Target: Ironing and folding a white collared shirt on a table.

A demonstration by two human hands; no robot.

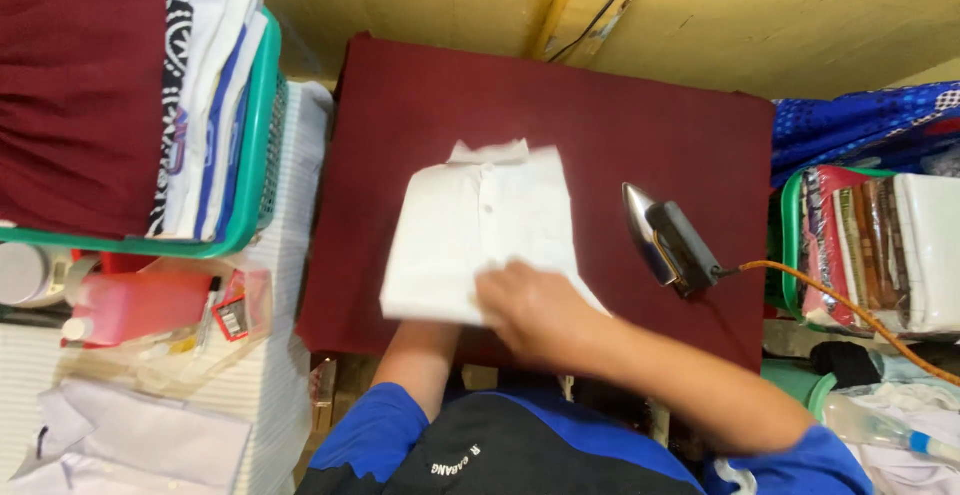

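From the head camera, a folded white shirt lies near the middle of a dark red ironing table, collar end toward the far wall. The right hand rests on the shirt's near right corner, fingers spread and pressing flat, not gripping (it is blurred, so the finger detail is uncertain). The left hand is hidden under the shirt's near edge; only the forearm shows, so I cannot tell whether it is closed on the cloth or open.

The main hazard I would judge is the iron, standing on its heel just to the right of the shirt, soleplate facing the cloth. Its orange cord trails off the table's right side, near the right forearm; a snag could tip the iron onto the shirt or the arm. A hurried press could also shift the fold out of line.

The table is covered in plain maroon cloth and stands against a yellow wall. A green basket of folded clothes sits to the left, another green basket of folded cloth to the right, with a red bottle at lower left.
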